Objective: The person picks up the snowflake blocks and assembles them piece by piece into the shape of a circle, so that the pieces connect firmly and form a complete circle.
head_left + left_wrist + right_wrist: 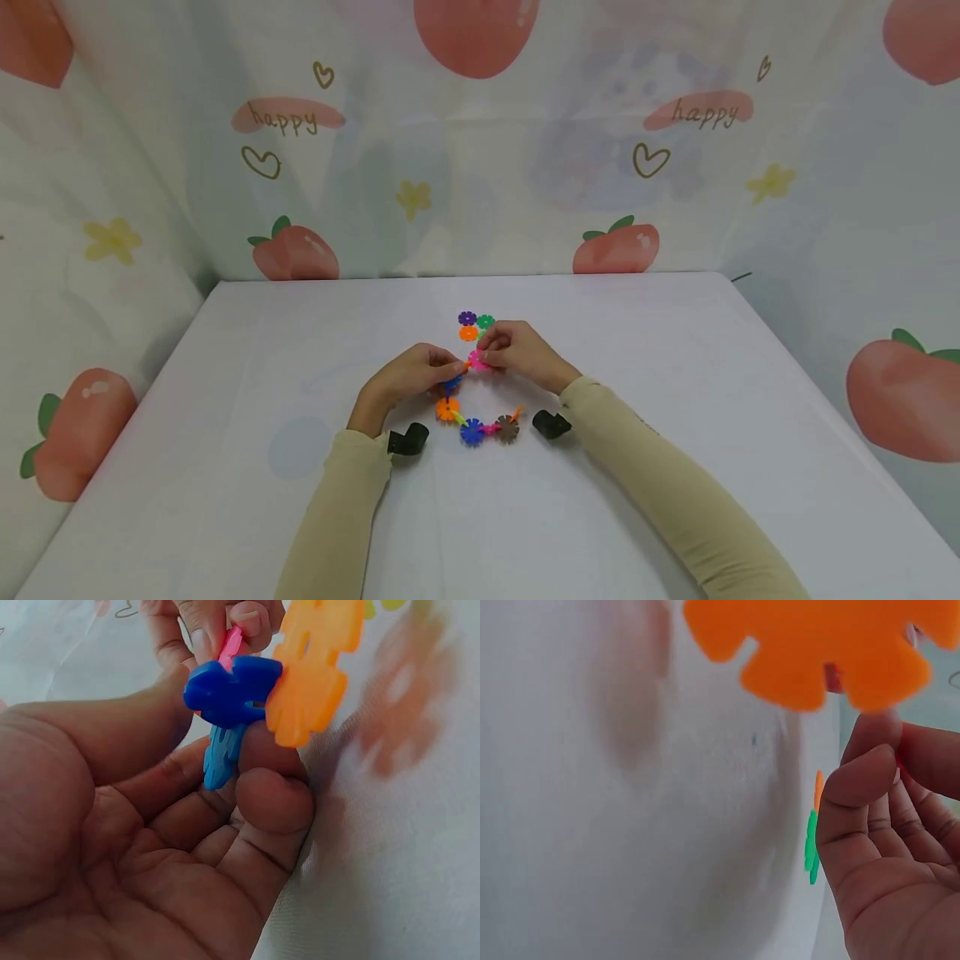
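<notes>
My left hand (405,377) grips one end of a chain of slotted plastic snowflake discs, with a dark blue disc (232,694) at its thumb and fingers. A light blue disc (222,756) hangs below that one, and an orange disc (315,679) joins beside it. Opposite, my right hand (525,354) pinches a pink disc (476,359) between thumb and fingertips, right at the chain's end. The chain curves toward me through an orange disc (447,409), a blue disc (472,432) and a brown disc (507,429), ending in a small orange disc (518,412) on edge.
Beyond the hands lie loose discs: purple (467,318), green (486,321) and orange (468,333), partly behind my right fingers. Black wrist-worn devices (408,440) sit at both sleeves. A printed cloth (480,167) stands behind and beside the white table (225,375).
</notes>
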Tool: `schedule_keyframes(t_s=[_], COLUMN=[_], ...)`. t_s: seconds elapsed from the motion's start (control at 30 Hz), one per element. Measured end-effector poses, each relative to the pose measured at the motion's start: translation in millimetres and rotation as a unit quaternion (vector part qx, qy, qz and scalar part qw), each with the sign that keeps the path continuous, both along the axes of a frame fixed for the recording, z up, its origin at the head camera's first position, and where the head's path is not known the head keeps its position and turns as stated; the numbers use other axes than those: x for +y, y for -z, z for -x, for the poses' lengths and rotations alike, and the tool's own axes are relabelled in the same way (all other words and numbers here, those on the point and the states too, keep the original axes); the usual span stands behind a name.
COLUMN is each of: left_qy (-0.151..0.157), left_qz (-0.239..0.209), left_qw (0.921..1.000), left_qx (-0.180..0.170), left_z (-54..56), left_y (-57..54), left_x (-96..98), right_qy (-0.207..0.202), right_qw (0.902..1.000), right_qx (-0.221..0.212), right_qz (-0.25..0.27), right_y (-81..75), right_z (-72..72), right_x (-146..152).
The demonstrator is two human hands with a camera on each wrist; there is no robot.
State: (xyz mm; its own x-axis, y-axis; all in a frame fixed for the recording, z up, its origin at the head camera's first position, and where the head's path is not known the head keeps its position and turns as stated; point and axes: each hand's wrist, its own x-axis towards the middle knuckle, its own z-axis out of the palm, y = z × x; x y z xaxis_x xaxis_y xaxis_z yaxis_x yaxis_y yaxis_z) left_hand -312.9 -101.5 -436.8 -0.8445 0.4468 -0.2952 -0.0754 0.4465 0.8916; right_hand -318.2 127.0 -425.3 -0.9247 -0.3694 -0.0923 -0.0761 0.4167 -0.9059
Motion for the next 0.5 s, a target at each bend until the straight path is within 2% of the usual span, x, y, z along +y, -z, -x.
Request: schedule_keyframes(t_s=[0.2,0.5], left_qy=[-0.001,-0.001], left_qz=[0.010,0.030], left_qw=[0.9999,0.9993], left_qx=[0.001,0.025], left_z=[0.1,-0.9], left_y=[-1.1,-0.9], left_x=[2.5,4.8], right_qy=[-0.003,0.000], right_qw=[0.9998,0.9998], right_qx=[0.010,0.013], right_qz=[0.015,0.017], right_y=[4.3,6.0], right_z=[-0.5,-1.5], right_x=[-3.0,-9.5])
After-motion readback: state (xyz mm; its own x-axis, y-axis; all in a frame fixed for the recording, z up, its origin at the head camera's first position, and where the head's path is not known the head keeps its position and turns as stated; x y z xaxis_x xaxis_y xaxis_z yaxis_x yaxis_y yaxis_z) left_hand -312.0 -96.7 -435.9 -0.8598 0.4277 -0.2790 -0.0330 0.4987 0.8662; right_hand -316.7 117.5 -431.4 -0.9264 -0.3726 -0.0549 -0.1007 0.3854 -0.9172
